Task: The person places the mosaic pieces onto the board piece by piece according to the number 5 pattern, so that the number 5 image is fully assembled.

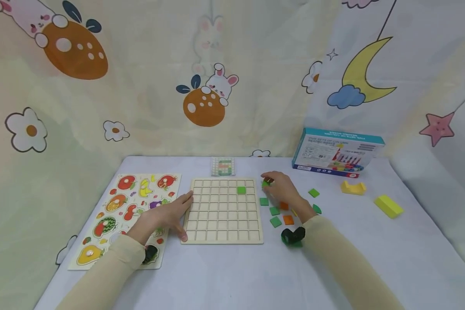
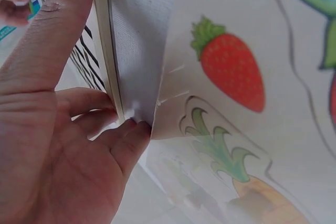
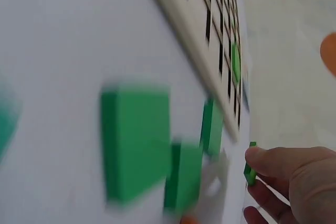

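Observation:
My right hand (image 1: 282, 188) pinches a small green square tile (image 3: 251, 167) between thumb and fingertips, just right of the pale wooden grid board (image 1: 222, 214). One green tile (image 1: 241, 190) sits in a cell near the board's top right. At the board's left side, my left hand (image 1: 165, 216) rests with fingers extended, thumb and fingertips touching the edge. Loose green tiles (image 1: 274, 211) and orange tiles (image 1: 288, 220) lie between the board and the right forearm, some partly hidden by it. Behind the board stands a small pattern card (image 1: 223, 167).
A fruit-picture board (image 1: 75, 266) lies under the left forearm. A box (image 1: 337, 153) stands at the back right, with a yellow arch-shaped block (image 1: 353, 188) and a yellow rectangular block (image 1: 389, 206) in front. Another green tile (image 1: 314, 193) lies beyond the right wrist.

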`<state>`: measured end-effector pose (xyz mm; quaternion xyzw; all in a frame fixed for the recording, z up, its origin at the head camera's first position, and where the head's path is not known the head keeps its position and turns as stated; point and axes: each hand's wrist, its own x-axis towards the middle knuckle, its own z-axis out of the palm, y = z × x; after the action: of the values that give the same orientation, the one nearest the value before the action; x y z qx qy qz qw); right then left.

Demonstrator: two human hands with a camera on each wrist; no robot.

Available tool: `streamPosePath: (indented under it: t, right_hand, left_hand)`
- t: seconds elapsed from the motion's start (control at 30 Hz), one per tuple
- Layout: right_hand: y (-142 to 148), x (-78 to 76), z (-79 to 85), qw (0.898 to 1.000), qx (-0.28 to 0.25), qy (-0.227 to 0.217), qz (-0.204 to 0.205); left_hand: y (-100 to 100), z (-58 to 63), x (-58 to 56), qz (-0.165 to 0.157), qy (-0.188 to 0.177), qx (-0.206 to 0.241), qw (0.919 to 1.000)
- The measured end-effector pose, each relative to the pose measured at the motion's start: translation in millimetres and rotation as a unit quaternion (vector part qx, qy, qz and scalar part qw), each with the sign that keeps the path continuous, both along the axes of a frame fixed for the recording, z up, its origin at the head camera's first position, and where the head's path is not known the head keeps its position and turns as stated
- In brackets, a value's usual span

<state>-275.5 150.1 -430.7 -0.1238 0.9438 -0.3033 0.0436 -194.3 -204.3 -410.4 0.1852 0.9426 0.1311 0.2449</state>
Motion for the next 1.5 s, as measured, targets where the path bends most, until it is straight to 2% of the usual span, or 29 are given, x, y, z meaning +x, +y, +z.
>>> streamPosePath:
  t: [0.2, 0.33, 0.5, 0.7, 0.9, 1.0, 1.1, 1.17, 1.37, 1.5]
  right_hand:
    - [-54, 3.5, 3.0, 0.996, 0.007, 0.019, 0.087]
    - [-77, 5.3, 2.3, 0.993, 0.016, 0.03, 0.117]
    - [-89, 3.1, -2.8, 0.992, 0.028, 0.033, 0.118]
    - [-91, -0.3, -8.4, 0.994, 0.027, 0.028, 0.098]
    - [-89, 0.2, -8.3, 0.995, 0.017, 0.021, 0.101]
    - [-79, 4.0, -4.0, 0.994, 0.006, 0.027, 0.101]
    - [-55, 10.6, 2.6, 0.996, -0.004, 0.035, 0.086]
    - [-32, 14.7, 5.2, 0.996, -0.004, 0.043, 0.074]
    - [51, 21.0, 6.9, 0.999, 0.013, 0.019, 0.037]
    - [97, 22.5, 4.6, 0.999, 0.039, 0.008, 0.001]
  left_hand:
    - [1, 2.3, 1.6, -0.001, -0.005, 0.001, 1.0]
    - [2, 0.0, 0.2, 0.004, -0.002, -0.006, 1.0]
    - [1, -1.7, -0.7, 0.012, -0.002, -0.006, 0.9999]
    - [4, 0.0, -1.6, 0.015, -0.001, -0.011, 0.9998]
    - [3, -0.5, -1.6, 0.017, 0.002, -0.015, 0.9998]
    - [4, -1.1, -1.6, 0.017, 0.0, -0.012, 0.9998]
    - [5, -2.7, -2.0, 0.013, -0.003, -0.011, 0.9999]
    - [6, -2.8, -2.3, 0.011, -0.003, -0.011, 0.9999]
    - [6, 0.5, -1.8, 0.009, 0.0, -0.018, 0.9998]
    - [4, 1.4, -1.1, 0.01, -0.002, -0.012, 0.9999]
